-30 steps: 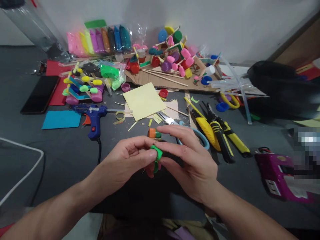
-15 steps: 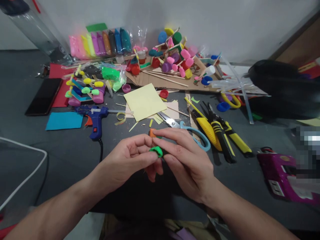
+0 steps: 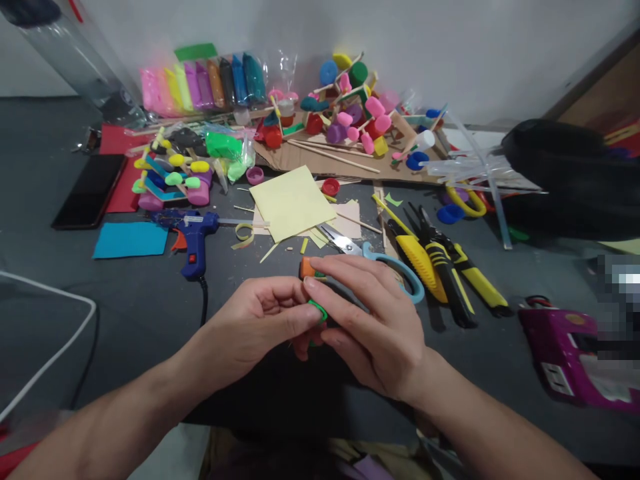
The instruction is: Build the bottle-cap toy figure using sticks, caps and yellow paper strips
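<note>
Between the thumb and fingers of my left hand (image 3: 263, 317) is a small bright green piece (image 3: 319, 309) that looks like soft modelling clay, mostly covered by fingertips. From the other side, my right hand (image 3: 377, 320) closes in, its index finger and thumb around the same piece. Just beyond the fingertips sits an orange piece (image 3: 307, 267) with a bit of green beside it, partly behind my right fingers. I cannot tell whether it lies on the table or is held.
Past my hands lie yellow paper (image 3: 293, 203), scissors (image 3: 367, 252), a blue glue gun (image 3: 194, 240), a yellow cutter (image 3: 417, 260) and pliers (image 3: 450, 283). Small clay-and-stick models (image 3: 345, 123) stand at the back on cardboard. A purple device (image 3: 565, 353) is at right.
My fingers have closed further over the green piece, so less of it shows. It has tilted and sits slightly lower, and my right hand has shifted a little left.
</note>
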Demonstrator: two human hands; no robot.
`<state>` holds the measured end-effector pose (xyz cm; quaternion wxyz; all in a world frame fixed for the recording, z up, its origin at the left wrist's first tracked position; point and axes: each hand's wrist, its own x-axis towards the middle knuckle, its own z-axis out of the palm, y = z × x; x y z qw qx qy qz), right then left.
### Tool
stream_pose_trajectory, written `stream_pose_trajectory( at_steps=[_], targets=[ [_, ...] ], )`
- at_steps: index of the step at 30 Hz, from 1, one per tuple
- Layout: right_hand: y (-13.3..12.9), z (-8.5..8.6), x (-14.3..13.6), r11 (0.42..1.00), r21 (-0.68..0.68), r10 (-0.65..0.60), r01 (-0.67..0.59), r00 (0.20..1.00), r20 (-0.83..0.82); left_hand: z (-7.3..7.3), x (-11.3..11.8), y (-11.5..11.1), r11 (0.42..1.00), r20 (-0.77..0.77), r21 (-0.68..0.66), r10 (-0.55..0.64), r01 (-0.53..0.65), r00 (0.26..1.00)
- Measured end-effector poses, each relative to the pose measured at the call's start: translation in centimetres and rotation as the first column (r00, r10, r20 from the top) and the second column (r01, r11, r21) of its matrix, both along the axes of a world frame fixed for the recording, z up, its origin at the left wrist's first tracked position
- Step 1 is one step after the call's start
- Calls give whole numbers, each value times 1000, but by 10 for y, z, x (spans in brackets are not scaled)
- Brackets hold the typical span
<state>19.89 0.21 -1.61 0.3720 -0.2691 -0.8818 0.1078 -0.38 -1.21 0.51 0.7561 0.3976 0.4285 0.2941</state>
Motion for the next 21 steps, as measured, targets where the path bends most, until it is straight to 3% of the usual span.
stream_pose_trajectory(
  at_steps=[10,16,21],
  targets=[
    [1,1,1,999,36,1,-1,1000,15,2,2,1,1000,-4,-8,28,-28,1000],
    [-1,5,2,989,147,-40,26,995,94,6,7,-1,994,-68,-11,111,-112,992],
    [-1,5,1,986,167,-44,26,993,108,5,8,0,995,-38,6,97,-97,995]
  ],
)
